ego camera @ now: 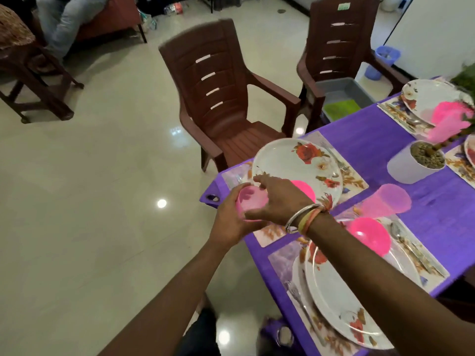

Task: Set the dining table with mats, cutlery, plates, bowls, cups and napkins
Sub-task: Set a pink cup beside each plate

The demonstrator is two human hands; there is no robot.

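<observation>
My left hand (230, 222) grips a pale pink cup (250, 201) from below, at the corner of the purple table (380, 140). My right hand (276, 199) lies over the cup's rim, fingers curled on it. Just behind stands a white floral plate (293, 163) on a floral mat (357, 181), with a pink bowl (304, 190) partly hidden by my right hand. The near setting has a floral plate (341, 299), a pink bowl (370, 233), an upturned pink cup (385, 202) and cutlery (411, 247) on its mat.
Two brown plastic chairs (218, 98) (341, 47) stand at the table's far side; a grey tub (344, 96) sits on one seat. A white plant pot (413, 160) stands mid-table, with a third setting (431, 98) beyond. A seated person's legs (64, 19) show at top left.
</observation>
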